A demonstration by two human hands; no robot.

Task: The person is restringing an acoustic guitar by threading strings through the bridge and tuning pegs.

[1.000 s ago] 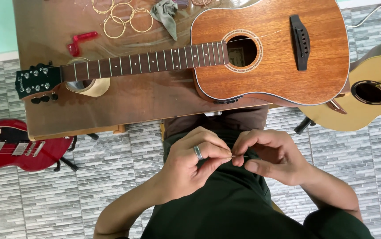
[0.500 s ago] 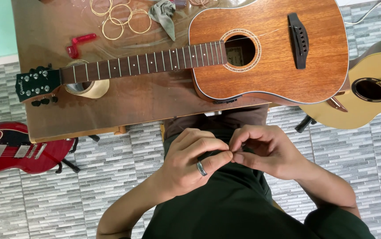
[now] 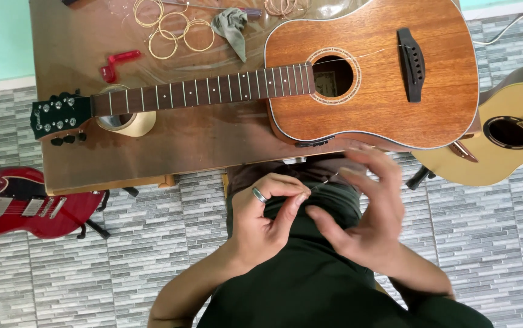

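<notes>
Left hand (image 3: pixel 265 220) pinching thin guitar string (image 3: pixel 324 182) at fingertips, right hand (image 3: pixel 364 212) spread open — blurred, just beside string

The right hand (image 3: pixel 368 228) is motion-blurred, so its fingers (image 3: pixel 374 161) lack clear outline; the thin wire (image 3: pixel 324 182) between both hands is too fine to trace fully, and where it ends at the right hand cannot be told; the left hand (image 3: pixel 264 222) hides whatever its curled fingers (image 3: pixel 295 203) pinch; the red electric guitar (image 3: pixel 24 203) is cut by the left edge; the yellow guitar (image 3: pixel 504 136) is cut by the right edge; the desk (image 3: pixel 170 146) runs past the top edge, clipping the string coils (image 3: pixel 282 6) there; the tape roll (image 3: pixel 130 124) sits partly under the acoustic guitar (image 3: pixel 358 79) neck.
</notes>
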